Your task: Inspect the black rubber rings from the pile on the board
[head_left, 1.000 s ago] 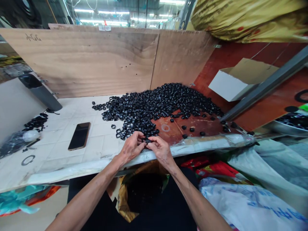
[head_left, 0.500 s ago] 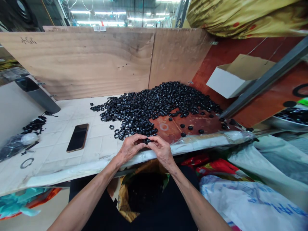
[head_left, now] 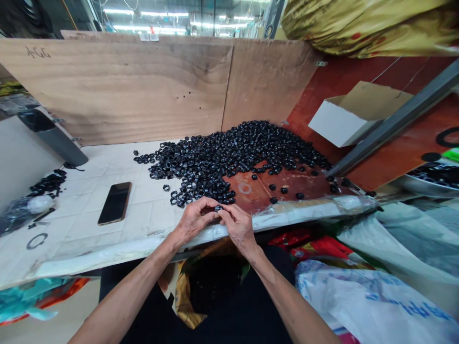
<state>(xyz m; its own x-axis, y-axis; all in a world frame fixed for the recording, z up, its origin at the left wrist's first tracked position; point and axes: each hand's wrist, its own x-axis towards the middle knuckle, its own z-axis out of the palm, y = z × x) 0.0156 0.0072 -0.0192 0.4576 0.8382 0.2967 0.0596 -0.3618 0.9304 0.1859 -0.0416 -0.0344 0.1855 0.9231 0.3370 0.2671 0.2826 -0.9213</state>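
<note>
Above the front edge of the worktable [head_left: 147, 210], my left hand [head_left: 195, 220] and my right hand [head_left: 238, 227] meet fingertip to fingertip. Between them they pinch a small black ring [head_left: 218, 208], partly covered by the fingers. Just beyond the fingers spreads a big pile of similar black rings [head_left: 229, 153], heaped against the wooden back board. Below my hands, between my legs, a yellow sack [head_left: 182, 298] gapes with dark contents that I cannot make out.
A phone [head_left: 114, 203] lies on the left, near a grey cylinder [head_left: 53, 136] and a flat ring [head_left: 37, 241]. A white box [head_left: 339, 122] is fixed to the right wall beside a slanted metal bar [head_left: 390, 122]. White plastic sacks [head_left: 373, 296] crowd the lower right.
The right fingers have shifted slightly left, and the black ring between the fingertips shows more plainly. The view has moved a little; the pile looks the same.
</note>
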